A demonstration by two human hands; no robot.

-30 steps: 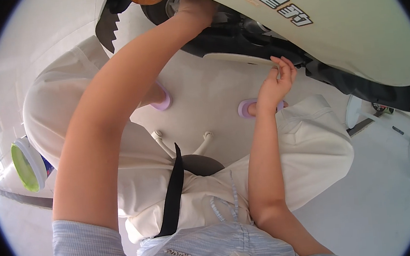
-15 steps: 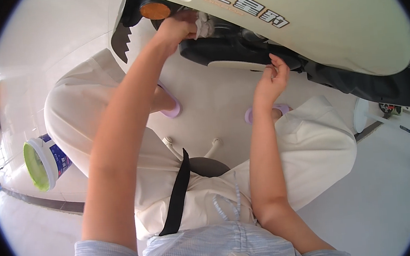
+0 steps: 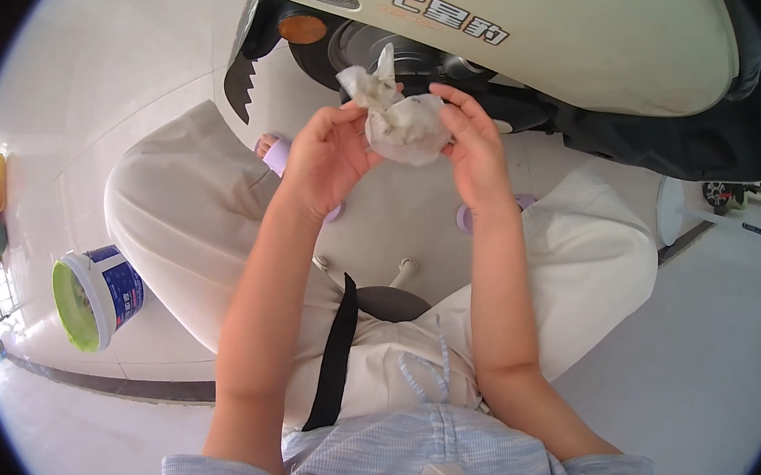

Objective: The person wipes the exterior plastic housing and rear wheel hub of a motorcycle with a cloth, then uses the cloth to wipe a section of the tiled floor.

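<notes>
A crumpled, thin white wipe point(image 3: 409, 134) with greyish smudges is held up in front of me between both hands. My left hand point(image 3: 329, 155) grips its left side, thumb and fingers curled at the edge. On the other side, my right hand point(image 3: 480, 150) pinches it between thumb and fingers. Just beyond stands a cream scooter point(image 3: 599, 33) with an orange reflector point(image 3: 302, 29) and dark parts below its panel. Its wheel point(image 3: 362, 47) is partly covered by the wipe.
A white bucket point(image 3: 104, 296) with a blue label and green inside lies tipped on the tiled floor point(image 3: 152, 58) at the left. I sit on a low grey stool point(image 3: 391, 303) with pale legs. Another wheeled thing point(image 3: 720, 196) shows at the far right.
My left hand has drawn the wipe away from the scooter's underside, toward me. My right hand has moved left and up and now holds the wipe too, which is more spread out.
</notes>
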